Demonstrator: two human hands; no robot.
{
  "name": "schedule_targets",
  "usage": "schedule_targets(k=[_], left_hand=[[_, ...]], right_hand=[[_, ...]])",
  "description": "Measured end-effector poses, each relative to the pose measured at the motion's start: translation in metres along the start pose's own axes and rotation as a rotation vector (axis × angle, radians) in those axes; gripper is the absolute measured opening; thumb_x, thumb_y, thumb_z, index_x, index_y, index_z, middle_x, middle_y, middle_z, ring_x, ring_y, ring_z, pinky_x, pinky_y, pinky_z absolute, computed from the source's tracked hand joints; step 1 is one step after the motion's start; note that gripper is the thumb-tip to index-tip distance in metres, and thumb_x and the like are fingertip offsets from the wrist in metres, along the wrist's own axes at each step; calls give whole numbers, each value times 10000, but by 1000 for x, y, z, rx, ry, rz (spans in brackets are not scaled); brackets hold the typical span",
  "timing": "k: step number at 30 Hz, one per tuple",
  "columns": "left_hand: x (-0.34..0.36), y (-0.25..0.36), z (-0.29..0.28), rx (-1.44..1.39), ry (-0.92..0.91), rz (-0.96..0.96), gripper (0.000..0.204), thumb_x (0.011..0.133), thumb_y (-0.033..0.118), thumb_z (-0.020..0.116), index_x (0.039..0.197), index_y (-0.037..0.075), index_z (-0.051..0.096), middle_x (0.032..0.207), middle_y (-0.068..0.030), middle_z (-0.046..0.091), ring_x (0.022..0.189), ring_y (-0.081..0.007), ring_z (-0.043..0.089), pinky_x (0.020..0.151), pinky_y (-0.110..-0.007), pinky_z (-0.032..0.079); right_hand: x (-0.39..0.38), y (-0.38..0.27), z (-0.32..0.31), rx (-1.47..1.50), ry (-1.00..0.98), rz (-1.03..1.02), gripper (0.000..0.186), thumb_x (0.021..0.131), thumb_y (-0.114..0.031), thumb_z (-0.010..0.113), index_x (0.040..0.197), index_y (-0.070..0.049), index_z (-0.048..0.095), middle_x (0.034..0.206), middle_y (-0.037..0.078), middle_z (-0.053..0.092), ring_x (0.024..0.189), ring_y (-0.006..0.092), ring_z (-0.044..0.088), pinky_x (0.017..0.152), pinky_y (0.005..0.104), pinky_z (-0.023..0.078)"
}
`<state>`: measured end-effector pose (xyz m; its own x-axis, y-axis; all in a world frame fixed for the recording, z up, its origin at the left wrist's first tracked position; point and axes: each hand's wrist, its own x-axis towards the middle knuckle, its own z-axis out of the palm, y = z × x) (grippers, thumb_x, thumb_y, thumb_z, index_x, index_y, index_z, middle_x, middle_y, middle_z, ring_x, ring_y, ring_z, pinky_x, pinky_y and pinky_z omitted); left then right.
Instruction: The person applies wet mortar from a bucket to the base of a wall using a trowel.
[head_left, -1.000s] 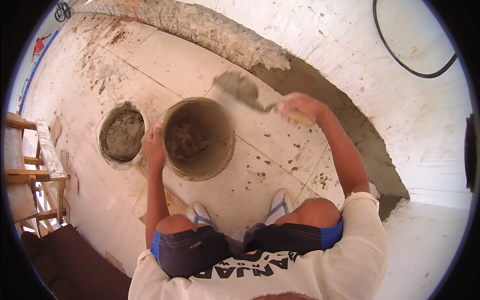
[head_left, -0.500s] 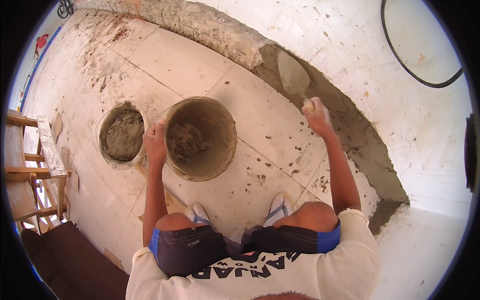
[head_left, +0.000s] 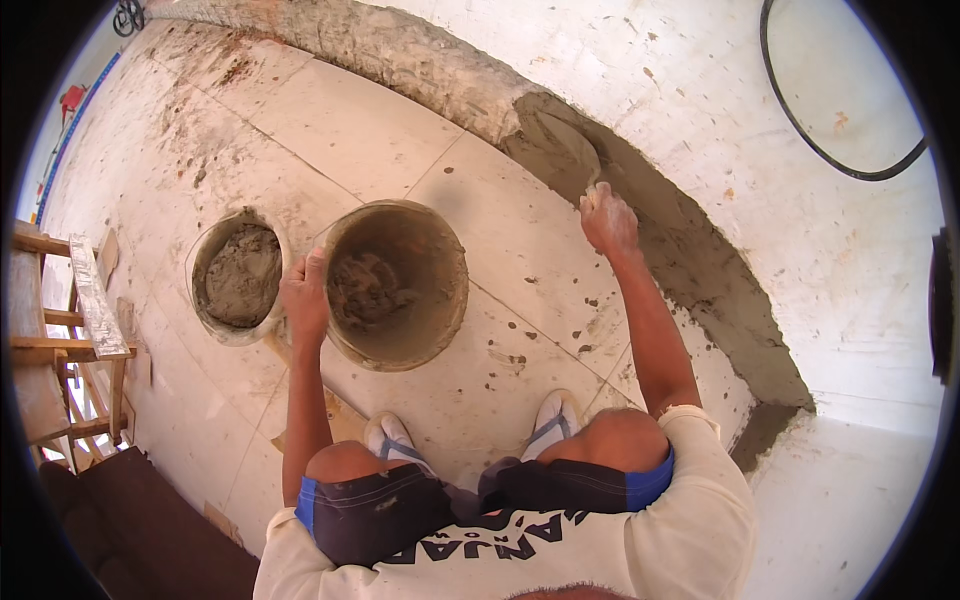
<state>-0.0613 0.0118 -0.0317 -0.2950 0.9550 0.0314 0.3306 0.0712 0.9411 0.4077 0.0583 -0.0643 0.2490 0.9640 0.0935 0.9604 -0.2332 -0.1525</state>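
Observation:
My left hand (head_left: 305, 290) grips the near-left rim of a large bucket (head_left: 440, 285) with wet grey mortar inside. Just left of it stands a smaller bucket (head_left: 204, 265) heaped with mortar. My right hand (head_left: 610, 218) is closed on the handle of a trowel (head_left: 580, 150), whose mortar-coated blade lies against a rough band of fresh grey mortar (head_left: 715, 290) along the foot of the white wall (head_left: 700, 90). The blade blends into the mortar, so its edges are hard to tell.
A rough wooden frame (head_left: 95, 290) and a dark padded item (head_left: 150, 510) lie at the left on the tiled floor (head_left: 510, 230). A black hose (head_left: 820, 135) loops on the wall. A person in red (head_left: 72, 100) and a wheel (head_left: 128, 18) are at the far left.
My right hand has swung the trowel from above the floor beside the large bucket onto the mortar band, then moved slightly up and left along it. My left hand keeps hold of the rim.

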Motion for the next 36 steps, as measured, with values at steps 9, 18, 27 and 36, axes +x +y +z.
schedule_targets(k=[9,18,27,36], left_hand=[[-2,4,3,28,-24,-10,432,1029,339,576,739,25,516,676,62,363,653,-65,311,555,-279,280],[-3,13,8,59,-35,4,456,1026,332,568,712,29,437,672,47,342,658,-77,306,565,-302,281],[4,11,10,72,-64,19,445,1019,309,587,699,44,429,665,52,333,638,-74,290,543,-298,265],[-1,5,1,60,-22,-31,434,1033,312,571,717,31,476,676,67,363,647,-70,307,556,-287,289]], right_hand=[[-7,8,-45,40,99,36,382,942,-377,594,1160,-66,558,1021,231,678,960,409,670,834,516,534],[-38,30,-48,111,263,1,364,926,-358,615,1136,-67,556,1015,223,669,949,426,657,815,524,525],[-27,45,-28,64,71,56,393,923,-395,621,1154,-78,590,990,224,695,945,432,664,831,517,525],[-63,89,-61,104,240,29,363,910,-370,649,1117,-75,607,992,217,697,922,426,664,805,511,521]])
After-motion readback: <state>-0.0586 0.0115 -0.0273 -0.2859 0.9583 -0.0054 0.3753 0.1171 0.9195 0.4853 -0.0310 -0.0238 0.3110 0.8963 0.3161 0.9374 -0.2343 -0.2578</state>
